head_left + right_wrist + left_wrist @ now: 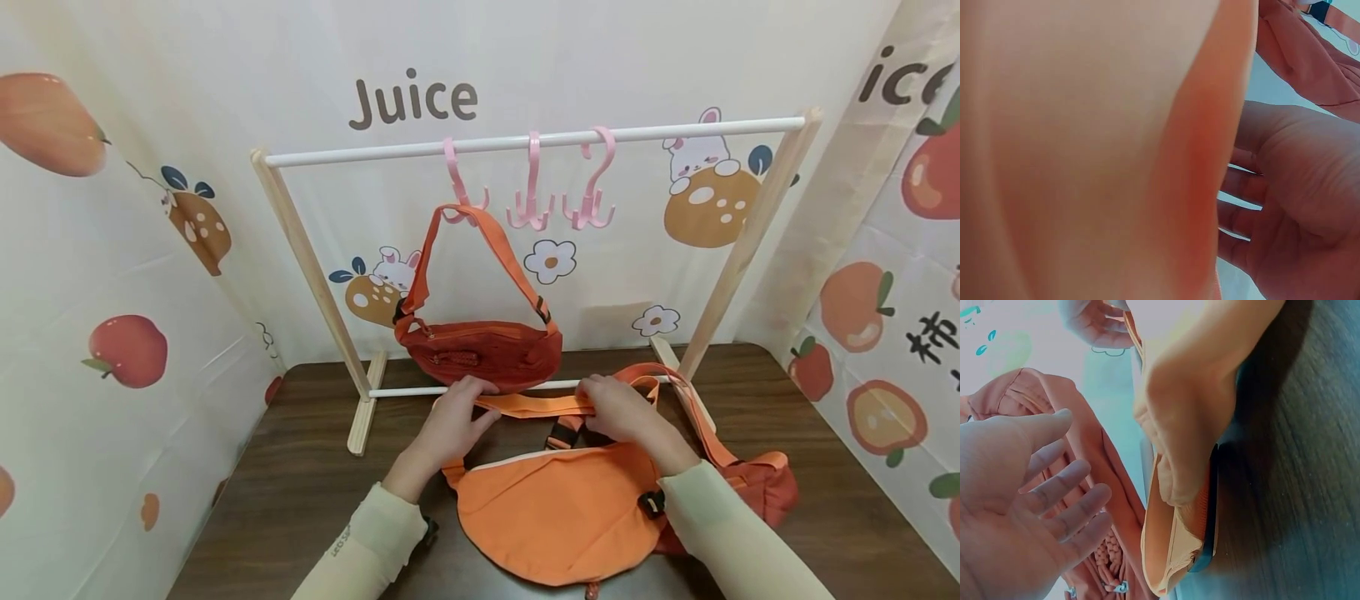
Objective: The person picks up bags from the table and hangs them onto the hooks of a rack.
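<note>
Orange strap (532,406) is running left to right between the left hand (459,421) and the right hand (618,408), its long axis crossing from one to the other. Its bag (558,508) is lying below it, on the person's side, over the bench (277,508), the longer side also stretching left to right; whether it is fully resting is unclear. Neither hand is being clearly nearer the strap, though the right is sitting closer to the buckle (652,504). The left fingers (1063,487) are extending loosely, grasping nothing visible; the right fingers (1244,184) are partly hiding behind orange fabric, so I cannot tell their grip. Behind the left hand, a hanging red bag (480,354) is dangling from a pink hook (459,183); a lower red bag (772,496) is lying beside the right sleeve (712,508).
</note>
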Action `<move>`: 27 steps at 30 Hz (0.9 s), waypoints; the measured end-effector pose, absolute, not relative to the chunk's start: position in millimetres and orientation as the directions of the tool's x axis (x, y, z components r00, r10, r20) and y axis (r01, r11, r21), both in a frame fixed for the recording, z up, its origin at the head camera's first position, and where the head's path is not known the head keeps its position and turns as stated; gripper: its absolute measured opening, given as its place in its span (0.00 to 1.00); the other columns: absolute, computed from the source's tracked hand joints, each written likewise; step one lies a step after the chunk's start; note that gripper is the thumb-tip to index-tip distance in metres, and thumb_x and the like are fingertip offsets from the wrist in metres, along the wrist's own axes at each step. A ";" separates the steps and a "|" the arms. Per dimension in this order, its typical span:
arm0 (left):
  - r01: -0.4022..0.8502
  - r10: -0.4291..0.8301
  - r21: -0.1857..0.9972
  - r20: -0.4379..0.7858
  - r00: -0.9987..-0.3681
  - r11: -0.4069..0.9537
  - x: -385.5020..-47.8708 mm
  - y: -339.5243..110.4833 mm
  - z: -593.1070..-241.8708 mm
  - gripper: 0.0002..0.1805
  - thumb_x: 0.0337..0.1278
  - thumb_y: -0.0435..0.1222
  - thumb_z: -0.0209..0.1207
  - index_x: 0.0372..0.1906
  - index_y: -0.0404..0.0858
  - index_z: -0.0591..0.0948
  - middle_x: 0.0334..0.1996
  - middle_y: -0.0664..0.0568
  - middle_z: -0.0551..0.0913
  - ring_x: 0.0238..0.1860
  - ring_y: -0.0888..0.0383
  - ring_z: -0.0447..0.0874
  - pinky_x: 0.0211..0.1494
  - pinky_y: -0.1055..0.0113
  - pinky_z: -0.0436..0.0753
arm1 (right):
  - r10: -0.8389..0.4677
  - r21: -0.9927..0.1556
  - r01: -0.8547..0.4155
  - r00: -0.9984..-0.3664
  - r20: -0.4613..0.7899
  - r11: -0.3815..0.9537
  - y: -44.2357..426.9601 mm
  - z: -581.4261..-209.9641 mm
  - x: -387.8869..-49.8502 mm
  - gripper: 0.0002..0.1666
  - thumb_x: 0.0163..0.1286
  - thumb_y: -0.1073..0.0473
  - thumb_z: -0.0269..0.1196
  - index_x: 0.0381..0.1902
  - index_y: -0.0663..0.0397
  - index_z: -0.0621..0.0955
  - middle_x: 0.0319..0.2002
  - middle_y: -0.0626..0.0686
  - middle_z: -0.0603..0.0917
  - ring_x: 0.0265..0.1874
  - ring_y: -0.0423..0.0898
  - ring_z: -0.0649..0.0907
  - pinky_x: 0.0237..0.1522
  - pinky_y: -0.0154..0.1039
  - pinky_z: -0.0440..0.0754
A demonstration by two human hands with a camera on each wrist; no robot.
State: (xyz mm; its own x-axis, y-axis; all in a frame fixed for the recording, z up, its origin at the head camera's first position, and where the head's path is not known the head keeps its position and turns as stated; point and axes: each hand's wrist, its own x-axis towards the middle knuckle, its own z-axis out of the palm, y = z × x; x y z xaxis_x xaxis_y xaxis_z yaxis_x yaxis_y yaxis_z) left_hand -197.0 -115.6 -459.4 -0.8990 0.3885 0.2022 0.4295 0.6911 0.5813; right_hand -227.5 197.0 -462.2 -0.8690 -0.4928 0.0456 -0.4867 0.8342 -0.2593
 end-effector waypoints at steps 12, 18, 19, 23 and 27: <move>0.429 0.395 0.577 0.192 -0.898 0.695 -192.5 -113.0 -457.8 0.17 0.72 0.38 0.68 0.60 0.41 0.82 0.58 0.49 0.82 0.63 0.48 0.79 0.66 0.48 0.79 | -0.474 -0.186 -0.471 -0.880 0.034 0.862 194.8 -469.5 -230.7 0.07 0.68 0.67 0.71 0.41 0.54 0.84 0.36 0.50 0.82 0.32 0.48 0.82 0.42 0.51 0.85; 0.434 0.401 0.573 0.192 -0.896 0.695 -192.9 -112.3 -457.2 0.18 0.72 0.39 0.68 0.62 0.41 0.82 0.58 0.50 0.81 0.63 0.49 0.79 0.66 0.49 0.79 | -0.444 -0.196 -0.447 -0.894 0.061 0.873 193.3 -467.6 -231.3 0.06 0.71 0.63 0.69 0.36 0.50 0.81 0.29 0.47 0.80 0.25 0.45 0.78 0.29 0.46 0.80; 0.434 0.403 0.575 0.189 -0.895 0.694 -193.0 -112.4 -457.1 0.19 0.72 0.39 0.68 0.62 0.40 0.82 0.58 0.50 0.81 0.63 0.49 0.78 0.66 0.49 0.79 | -0.446 -0.199 -0.451 -0.892 0.073 0.870 193.4 -466.6 -230.8 0.07 0.71 0.63 0.69 0.35 0.49 0.80 0.28 0.46 0.79 0.24 0.44 0.78 0.27 0.44 0.79; 0.433 0.408 0.590 0.184 -0.894 0.681 -192.9 -112.4 -456.5 0.20 0.72 0.39 0.68 0.63 0.39 0.81 0.59 0.49 0.81 0.63 0.48 0.78 0.65 0.48 0.79 | -0.442 -0.192 -0.462 -0.886 0.140 0.866 192.7 -460.5 -226.5 0.11 0.69 0.63 0.70 0.33 0.48 0.77 0.24 0.44 0.76 0.20 0.44 0.74 0.21 0.41 0.72; 0.424 0.405 0.598 0.176 -0.897 0.680 -191.6 -112.0 -454.9 0.22 0.72 0.42 0.68 0.66 0.41 0.80 0.61 0.50 0.80 0.64 0.49 0.78 0.65 0.48 0.79 | -0.464 -0.160 -0.504 -0.855 0.234 0.849 190.9 -452.6 -221.3 0.14 0.67 0.64 0.71 0.31 0.47 0.74 0.21 0.43 0.72 0.18 0.43 0.71 0.20 0.40 0.68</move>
State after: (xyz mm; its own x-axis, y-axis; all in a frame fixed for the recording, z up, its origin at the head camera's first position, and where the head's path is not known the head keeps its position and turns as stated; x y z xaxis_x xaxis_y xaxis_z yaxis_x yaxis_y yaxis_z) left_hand -191.6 -112.0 -454.9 -0.8975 0.4046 0.1757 0.4238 0.6805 0.5978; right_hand -221.3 190.9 -452.6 -0.8546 -0.4638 0.2337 -0.5043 0.8486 -0.1598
